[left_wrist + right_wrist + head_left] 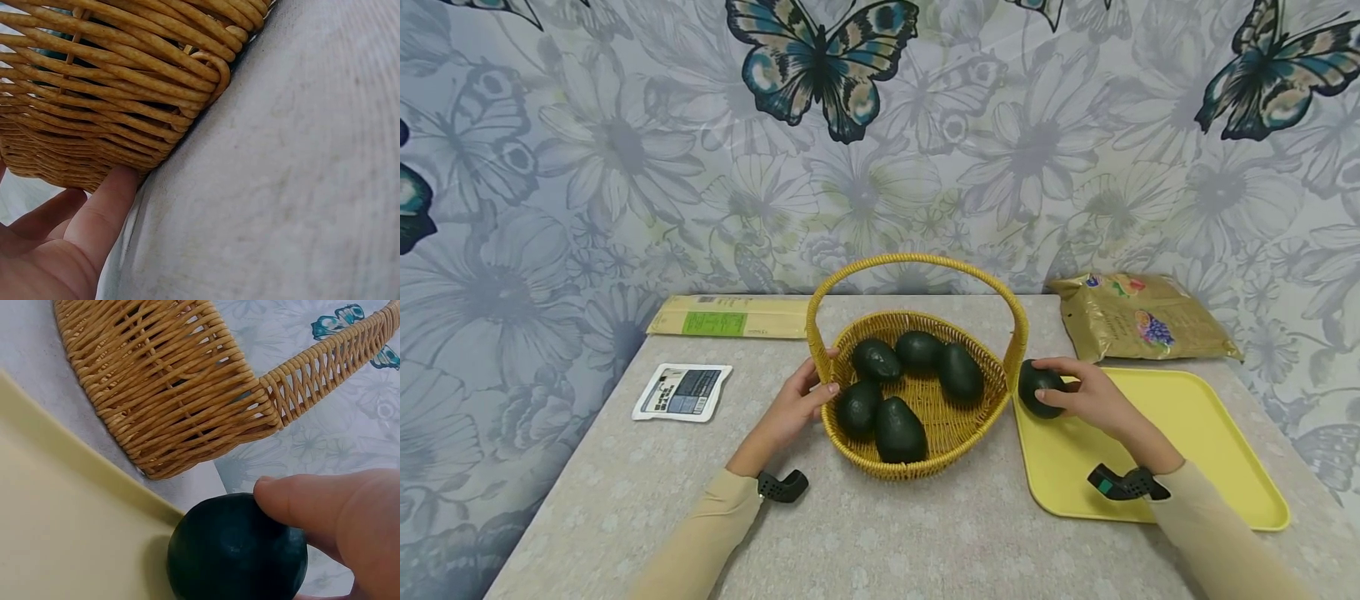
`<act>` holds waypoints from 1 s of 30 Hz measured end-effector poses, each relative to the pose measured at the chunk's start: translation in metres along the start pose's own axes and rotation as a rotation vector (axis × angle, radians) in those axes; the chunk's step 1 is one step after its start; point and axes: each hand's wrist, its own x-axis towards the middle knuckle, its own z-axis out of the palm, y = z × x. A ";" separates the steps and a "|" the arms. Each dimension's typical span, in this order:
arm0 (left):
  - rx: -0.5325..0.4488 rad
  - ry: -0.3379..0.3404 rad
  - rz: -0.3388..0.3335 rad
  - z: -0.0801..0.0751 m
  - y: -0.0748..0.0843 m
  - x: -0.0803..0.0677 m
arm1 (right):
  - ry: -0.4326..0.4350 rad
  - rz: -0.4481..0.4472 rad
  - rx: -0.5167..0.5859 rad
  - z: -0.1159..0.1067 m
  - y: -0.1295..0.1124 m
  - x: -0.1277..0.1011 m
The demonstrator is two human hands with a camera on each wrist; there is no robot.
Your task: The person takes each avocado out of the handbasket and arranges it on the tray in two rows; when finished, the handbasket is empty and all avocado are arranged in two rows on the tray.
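A yellow wicker basket (pixel 917 471) with an arched handle holds several dark green avocados (pixel 900 430). My left hand (pixel 790 406) grips the basket's left side near the handle's base, its thumb against the weave. In the left wrist view, fingers (pixel 103 212) touch the woven wall, and the far fingertips are partly hidden. To the right of the basket, my right hand (pixel 1097 400) holds a dark avocado (pixel 1038 390) between thumb and fingers, over the left edge of a yellow tray (pixel 1165 446). That avocado (pixel 237 550) is close up in the right wrist view.
A shiny gold bag (pixel 1142 321) with fruit pictures lies behind the tray. At the left are a white labelled packet (pixel 682 392) and, farther back, a flat pale-yellow package (pixel 737 317). A butterfly-patterned cloth (pixel 865 192) hangs behind the table.
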 end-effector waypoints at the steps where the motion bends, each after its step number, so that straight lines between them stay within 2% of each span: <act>1: 0.003 -0.001 -0.001 0.000 0.000 0.000 | 0.001 0.002 0.000 0.001 0.001 0.001; 13: -0.007 -0.005 0.000 -0.001 -0.002 0.001 | 0.005 0.020 0.021 0.005 0.002 0.008; 30: 0.003 -0.009 -0.006 -0.002 -0.004 0.002 | 0.002 0.025 0.037 0.000 -0.001 0.004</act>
